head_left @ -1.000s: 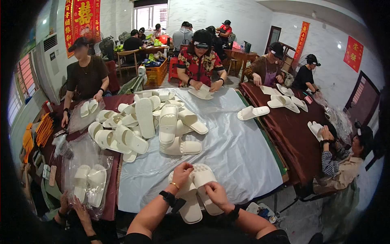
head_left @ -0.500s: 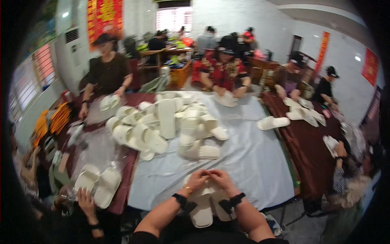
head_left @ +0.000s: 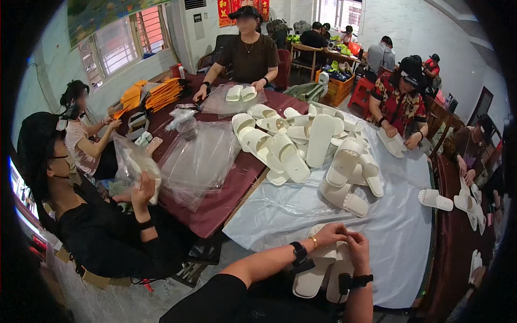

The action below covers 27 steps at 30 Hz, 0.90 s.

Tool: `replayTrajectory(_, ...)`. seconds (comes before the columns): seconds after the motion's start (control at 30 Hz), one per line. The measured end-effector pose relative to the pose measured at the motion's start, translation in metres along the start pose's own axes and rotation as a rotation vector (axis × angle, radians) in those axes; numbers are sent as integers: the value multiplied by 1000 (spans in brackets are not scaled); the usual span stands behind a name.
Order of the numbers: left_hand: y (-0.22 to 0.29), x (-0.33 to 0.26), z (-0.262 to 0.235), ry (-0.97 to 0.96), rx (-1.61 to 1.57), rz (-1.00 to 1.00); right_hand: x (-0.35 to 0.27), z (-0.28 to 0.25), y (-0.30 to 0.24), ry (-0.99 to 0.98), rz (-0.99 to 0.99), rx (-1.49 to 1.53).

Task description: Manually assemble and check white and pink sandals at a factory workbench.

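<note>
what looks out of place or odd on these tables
One white slipper lies alone by the right edge of the pale sheet, apart from the pile of slippers, so it looks stray. The pile itself is jumbled, with slippers at mixed angles. No spill or damage shows.

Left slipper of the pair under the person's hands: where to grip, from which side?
Probably the heel end of the left slipper, pinched across its rim with the grip coming from the person's body side. That end is flat, strapless and points toward the body, while the left hand and right hand meet over the strap end of the pair.
</note>
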<state>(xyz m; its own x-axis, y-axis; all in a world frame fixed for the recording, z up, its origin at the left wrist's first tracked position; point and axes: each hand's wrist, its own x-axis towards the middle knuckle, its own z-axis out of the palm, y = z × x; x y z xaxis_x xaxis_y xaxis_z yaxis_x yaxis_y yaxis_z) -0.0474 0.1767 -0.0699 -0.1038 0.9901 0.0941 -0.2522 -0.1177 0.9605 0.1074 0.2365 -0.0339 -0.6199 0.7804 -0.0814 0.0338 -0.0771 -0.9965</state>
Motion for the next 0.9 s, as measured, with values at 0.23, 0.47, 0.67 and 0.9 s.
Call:
replayTrajectory(0.23, 9, -1, 7, 7, 86, -61, -10, -1, -7, 11, 42, 116)
replayTrajectory(0.47, 8, 0, 5, 23, 165, -34, -8, 1, -11, 47, 63, 41)
replayTrajectory(0.67, 27, -8, 11, 51, 187, -37, -4, -2, 3, 71, -7, 82)
replayTrajectory(0.9, 1, -7, 8, 119, 57, 6, -8, 6, 4, 67, -100, 55)
